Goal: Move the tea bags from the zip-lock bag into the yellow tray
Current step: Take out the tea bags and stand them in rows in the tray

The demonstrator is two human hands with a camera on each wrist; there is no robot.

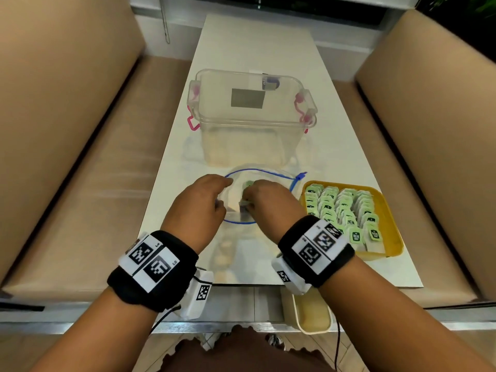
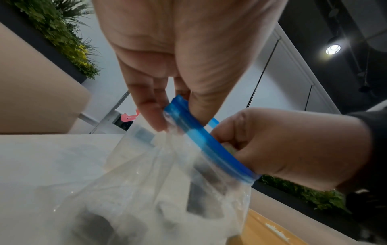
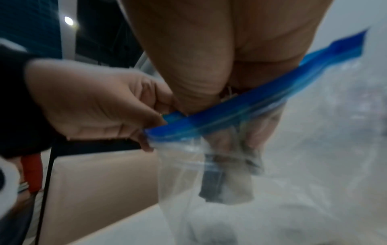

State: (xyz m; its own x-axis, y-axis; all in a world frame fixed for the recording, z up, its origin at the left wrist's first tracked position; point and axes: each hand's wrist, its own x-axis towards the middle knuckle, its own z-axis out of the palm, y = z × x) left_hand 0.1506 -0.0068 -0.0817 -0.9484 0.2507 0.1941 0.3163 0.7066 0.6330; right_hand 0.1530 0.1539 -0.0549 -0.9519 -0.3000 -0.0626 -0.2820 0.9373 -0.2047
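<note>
A clear zip-lock bag with a blue rim stands open on the white table in front of me. My left hand pinches the near-left part of the rim and holds the mouth open. My right hand reaches down into the bag, and its fingers show through the plastic, curled round a dark tea bag. More dark tea bags lie blurred at the bag's bottom. To the right sits the yellow tray, packed with rows of green-tagged tea bags.
A clear plastic box with pink latches stands just beyond the bag. A cream tub sits below the table's near edge. Beige sofas flank the narrow table on both sides.
</note>
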